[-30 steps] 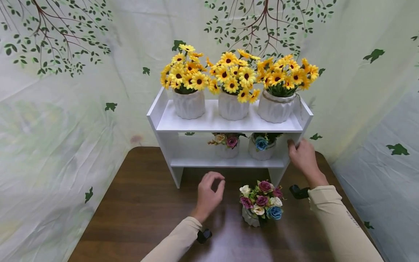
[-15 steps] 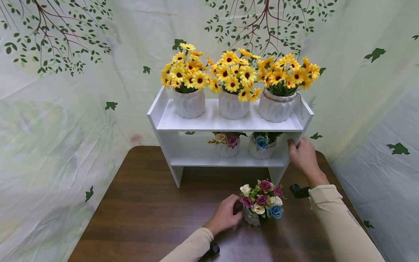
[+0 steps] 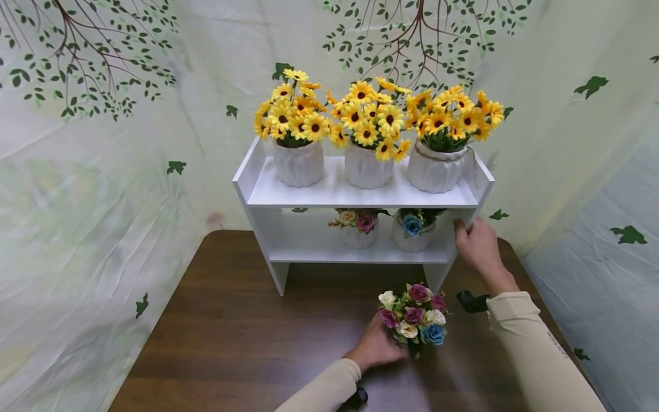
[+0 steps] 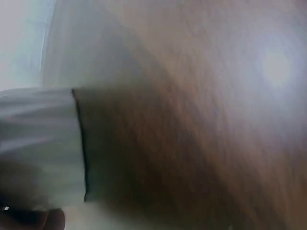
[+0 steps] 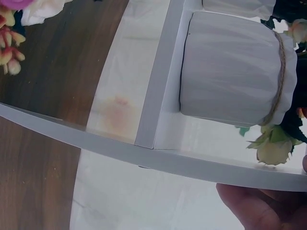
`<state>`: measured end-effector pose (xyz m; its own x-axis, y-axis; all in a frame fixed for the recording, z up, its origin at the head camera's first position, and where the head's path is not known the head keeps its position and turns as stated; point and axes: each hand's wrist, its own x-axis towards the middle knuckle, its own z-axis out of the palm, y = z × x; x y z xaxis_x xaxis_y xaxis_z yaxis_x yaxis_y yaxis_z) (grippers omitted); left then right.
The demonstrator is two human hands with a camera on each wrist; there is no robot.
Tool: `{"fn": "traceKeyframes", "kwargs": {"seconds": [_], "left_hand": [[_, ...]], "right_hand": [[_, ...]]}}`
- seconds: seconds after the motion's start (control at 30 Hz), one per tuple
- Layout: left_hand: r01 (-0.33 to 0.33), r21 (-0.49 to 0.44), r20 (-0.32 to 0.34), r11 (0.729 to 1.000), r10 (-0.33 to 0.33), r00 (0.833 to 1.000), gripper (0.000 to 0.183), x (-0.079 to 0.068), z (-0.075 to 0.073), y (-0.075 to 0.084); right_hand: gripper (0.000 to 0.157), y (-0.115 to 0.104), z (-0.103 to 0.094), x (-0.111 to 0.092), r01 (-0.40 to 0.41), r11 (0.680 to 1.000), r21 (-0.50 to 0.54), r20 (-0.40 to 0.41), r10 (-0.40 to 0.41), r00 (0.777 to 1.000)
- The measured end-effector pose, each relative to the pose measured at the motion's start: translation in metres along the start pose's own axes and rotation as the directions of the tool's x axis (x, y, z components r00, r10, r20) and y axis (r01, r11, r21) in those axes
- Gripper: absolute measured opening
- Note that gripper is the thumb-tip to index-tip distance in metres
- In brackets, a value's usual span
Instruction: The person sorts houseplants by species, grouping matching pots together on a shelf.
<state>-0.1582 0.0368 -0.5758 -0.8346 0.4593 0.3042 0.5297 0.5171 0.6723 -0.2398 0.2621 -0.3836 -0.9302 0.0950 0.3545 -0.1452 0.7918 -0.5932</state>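
Observation:
A flowerpot of mixed roses [image 3: 413, 313], with purple, cream and blue blooms, stands on the table in front of the shelf in the head view. My left hand [image 3: 378, 345] grips its pot from the left, covering most of the white pot. My right hand [image 3: 480, 250] holds the right side panel of the white two-tier shelf [image 3: 288, 197]. The right wrist view has my right fingers [image 5: 254, 208] at the panel edge [image 5: 201, 173], beside a white pot tied with twine [image 5: 230, 69]. The left wrist view is blurred, showing mostly sleeve [image 4: 38, 143] and tabletop.
Three white pots of yellow daisies [image 3: 368, 166] line the upper shelf. On the lower shelf stand a pot with pink and cream flowers [image 3: 358, 234] and a pot with a blue rose [image 3: 413, 237]. A leaf-printed cloth [image 3: 103, 229] hangs around the brown table [image 3: 206, 343].
My left hand has moved right and down from in front of the shelf to the rose pot and closed round it. The right hand stays on the shelf side.

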Motion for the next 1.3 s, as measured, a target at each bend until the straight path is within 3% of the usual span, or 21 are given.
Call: {"fn": "traceKeyframes", "kwargs": {"seconds": [0.13, 0.3, 0.53, 0.7, 0.83, 1.03, 1.3], "left_hand": [[-0.027, 0.076, -0.067, 0.997, 0.032, 0.997, 0.081, 0.000, 0.006, 0.002], [-0.029, 0.099, -0.085, 0.995, 0.038, 0.996, 0.081, -0.001, 0.008, 0.002], [0.075, -0.022, -0.079, 0.997, -0.077, 0.994, 0.077, -0.003, 0.008, 0.002], [0.110, -0.029, -0.075, 0.994, -0.112, 0.991, 0.075, -0.004, -0.001, 0.007], [0.090, -0.034, -0.041, 0.995, -0.091, 0.995, 0.072, -0.005, -0.019, 0.016], [0.035, -0.029, -0.008, 0.999, -0.035, 0.999, 0.070, -0.007, -0.063, 0.029], [0.056, -0.062, 0.001, 0.997, -0.056, 0.998, 0.078, -0.011, -0.123, 0.038]], "right_hand": [[0.036, -0.001, 0.000, -0.001, -0.001, 1.000, 0.006, -0.004, 0.001, 1.000], [0.037, -0.001, 0.000, -0.001, -0.004, 1.000, 0.010, -0.001, 0.004, 1.000], [0.035, 0.000, 0.001, -0.001, 0.005, 1.000, 0.003, -0.012, -0.005, 1.000], [0.037, -0.001, 0.001, 0.000, -0.007, 1.000, 0.012, 0.008, 0.007, 1.000], [0.037, 0.000, 0.000, -0.001, -0.010, 1.000, 0.013, 0.005, 0.010, 1.000], [0.035, 0.000, 0.000, 0.000, 0.005, 1.000, 0.005, -0.003, -0.005, 1.000], [0.038, -0.001, -0.002, 0.000, -0.019, 1.000, -0.001, 0.012, 0.019, 1.000]]}}
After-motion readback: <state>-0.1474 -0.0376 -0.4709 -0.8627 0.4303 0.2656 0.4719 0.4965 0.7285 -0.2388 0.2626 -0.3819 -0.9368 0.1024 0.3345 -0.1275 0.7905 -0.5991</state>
